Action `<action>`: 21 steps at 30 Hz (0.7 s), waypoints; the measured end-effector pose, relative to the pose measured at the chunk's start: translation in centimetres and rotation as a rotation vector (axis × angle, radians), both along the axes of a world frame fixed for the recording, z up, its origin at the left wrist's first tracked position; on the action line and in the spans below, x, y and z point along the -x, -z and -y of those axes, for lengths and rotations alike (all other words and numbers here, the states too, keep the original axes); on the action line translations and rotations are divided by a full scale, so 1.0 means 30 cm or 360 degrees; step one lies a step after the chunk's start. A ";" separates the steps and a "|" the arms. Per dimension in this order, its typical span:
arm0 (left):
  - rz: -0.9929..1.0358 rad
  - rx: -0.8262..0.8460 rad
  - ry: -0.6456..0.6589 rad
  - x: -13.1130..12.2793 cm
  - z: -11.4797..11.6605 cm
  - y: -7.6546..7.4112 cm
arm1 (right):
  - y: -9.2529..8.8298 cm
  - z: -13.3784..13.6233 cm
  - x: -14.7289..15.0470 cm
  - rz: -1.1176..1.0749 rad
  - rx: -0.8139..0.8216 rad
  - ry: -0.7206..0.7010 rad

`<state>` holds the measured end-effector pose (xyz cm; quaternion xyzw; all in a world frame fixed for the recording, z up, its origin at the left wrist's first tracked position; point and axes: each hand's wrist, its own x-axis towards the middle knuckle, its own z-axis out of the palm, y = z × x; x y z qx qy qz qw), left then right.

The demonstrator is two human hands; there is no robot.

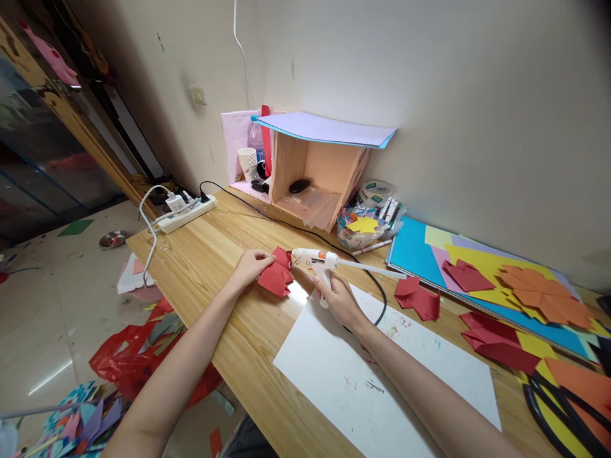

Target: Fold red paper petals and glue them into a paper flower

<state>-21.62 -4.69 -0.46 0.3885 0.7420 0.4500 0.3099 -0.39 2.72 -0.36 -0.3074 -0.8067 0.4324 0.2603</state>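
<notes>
My left hand [252, 264] pinches a folded red paper piece [277, 275] that lies on the wooden table [214, 254]. My right hand [340, 299] grips the handle of a white glue gun [319, 259], whose nozzle points left at the top of the red paper. A glue stick juts from the gun's back toward the right. A black cord runs from the gun across the table. A white sheet [382, 375] lies under my right forearm.
More folded red pieces [420, 298] and an orange paper flower [544, 294] lie on coloured sheets [415, 254] at right. Black scissors [558, 407] sit at the right edge. A wooden box [315, 178], a marker tub [367, 226] and a power strip [188, 213] stand behind.
</notes>
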 end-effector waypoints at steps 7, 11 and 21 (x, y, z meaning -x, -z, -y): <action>0.0015 -0.0024 -0.0058 -0.006 0.006 -0.018 | 0.000 0.001 0.001 -0.0020 0.0006 0.0017; 0.0042 -0.0028 -0.0081 -0.008 0.006 -0.023 | -0.008 0.003 0.003 -0.0005 -0.0013 0.0038; 0.0127 -0.0090 -0.0165 -0.003 0.005 -0.036 | -0.009 0.000 -0.009 0.0036 0.0009 0.0026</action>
